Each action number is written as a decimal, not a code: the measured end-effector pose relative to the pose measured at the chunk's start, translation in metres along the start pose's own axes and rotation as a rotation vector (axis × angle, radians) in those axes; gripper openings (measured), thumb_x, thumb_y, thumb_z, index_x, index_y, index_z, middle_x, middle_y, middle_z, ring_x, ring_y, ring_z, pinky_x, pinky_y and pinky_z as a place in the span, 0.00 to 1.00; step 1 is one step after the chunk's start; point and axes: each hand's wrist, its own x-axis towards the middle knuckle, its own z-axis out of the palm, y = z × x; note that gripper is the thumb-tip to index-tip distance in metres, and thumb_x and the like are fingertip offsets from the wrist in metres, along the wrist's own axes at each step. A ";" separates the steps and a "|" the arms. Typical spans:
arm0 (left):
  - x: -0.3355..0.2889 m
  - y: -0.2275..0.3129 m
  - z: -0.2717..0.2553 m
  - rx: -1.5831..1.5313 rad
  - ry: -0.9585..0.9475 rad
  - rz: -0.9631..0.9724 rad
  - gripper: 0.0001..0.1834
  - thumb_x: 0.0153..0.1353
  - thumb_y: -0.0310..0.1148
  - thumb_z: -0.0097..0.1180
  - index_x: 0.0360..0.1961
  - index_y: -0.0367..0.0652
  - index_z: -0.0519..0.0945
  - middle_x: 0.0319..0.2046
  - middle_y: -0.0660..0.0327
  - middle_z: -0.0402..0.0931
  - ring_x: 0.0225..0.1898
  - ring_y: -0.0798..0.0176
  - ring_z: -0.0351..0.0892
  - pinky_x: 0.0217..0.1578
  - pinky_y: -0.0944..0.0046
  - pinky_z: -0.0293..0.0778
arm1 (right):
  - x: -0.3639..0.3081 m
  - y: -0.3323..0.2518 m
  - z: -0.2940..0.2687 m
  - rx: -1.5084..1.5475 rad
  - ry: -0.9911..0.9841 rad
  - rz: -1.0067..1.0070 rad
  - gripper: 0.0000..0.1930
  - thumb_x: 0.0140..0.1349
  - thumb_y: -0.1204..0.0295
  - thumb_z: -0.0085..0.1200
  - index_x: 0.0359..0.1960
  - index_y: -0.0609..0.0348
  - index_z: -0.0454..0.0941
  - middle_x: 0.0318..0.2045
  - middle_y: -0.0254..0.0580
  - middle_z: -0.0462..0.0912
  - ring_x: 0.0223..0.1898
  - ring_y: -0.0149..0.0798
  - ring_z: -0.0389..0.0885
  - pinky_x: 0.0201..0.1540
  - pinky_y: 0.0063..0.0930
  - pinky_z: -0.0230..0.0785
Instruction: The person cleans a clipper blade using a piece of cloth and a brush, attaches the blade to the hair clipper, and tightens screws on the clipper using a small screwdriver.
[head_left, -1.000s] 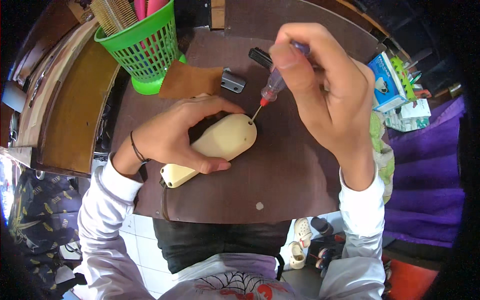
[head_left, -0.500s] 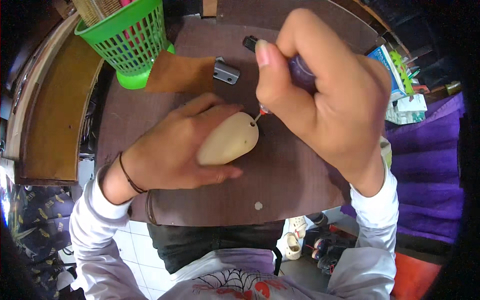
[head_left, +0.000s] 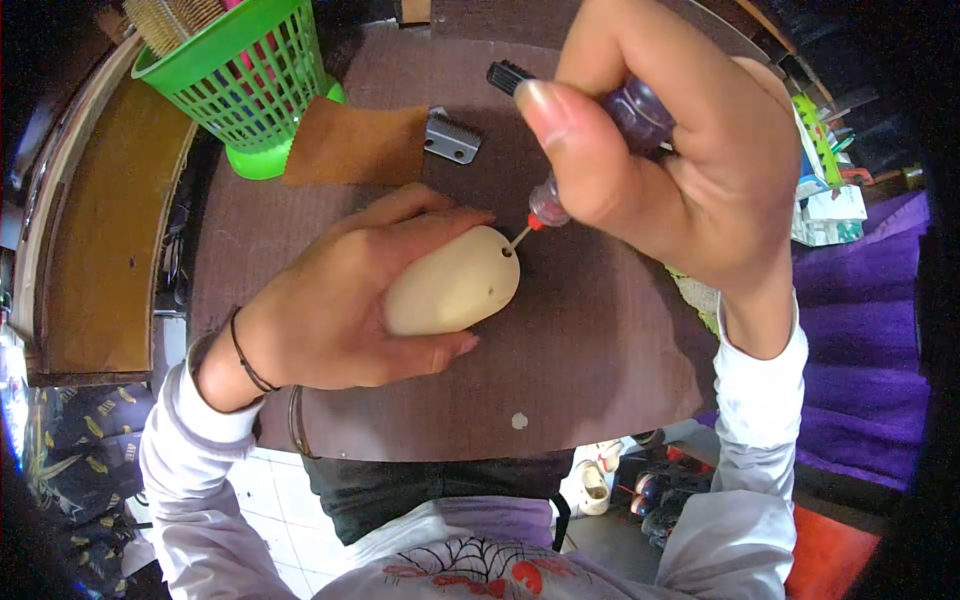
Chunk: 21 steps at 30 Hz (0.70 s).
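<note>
My left hand (head_left: 335, 290) is closed around a cream, rounded casing (head_left: 445, 285) that looks like a hair clipper body, its far end pointing right. A dark hole sits near that end's edge, with a smaller mark below it. In my right hand (head_left: 690, 160) is a screwdriver (head_left: 547, 203) with a translucent purplish handle, a red collar and a thin shaft. Its tip meets the casing at the dark hole; how deep it sits cannot be seen. Beyond the casing lie a metal clipper blade (head_left: 453, 138) and a small black-bristled brush (head_left: 507, 77).
The brown table (head_left: 590, 370) has a curved front edge near my body. At the far left stands a green slatted basket (head_left: 235, 85) holding brushes, beside a brown cloth piece (head_left: 355, 143). Purple fabric (head_left: 860, 340) hangs at the right. A dark cord loop (head_left: 296, 425) is by my left wrist.
My right hand has shifted up and to the right, baring more of the screwdriver's handle. The tip stays at the hole. My left hand keeps its grip, with the casing turned slightly.
</note>
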 end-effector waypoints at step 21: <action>0.002 -0.003 -0.009 -0.025 -0.088 -0.059 0.43 0.48 0.36 0.78 0.67 0.39 0.75 0.55 0.45 0.76 0.54 0.43 0.81 0.56 0.54 0.76 | -0.001 -0.002 -0.027 0.055 -0.216 0.030 0.13 0.62 0.68 0.70 0.33 0.61 0.78 0.18 0.30 0.77 0.18 0.27 0.71 0.23 0.24 0.63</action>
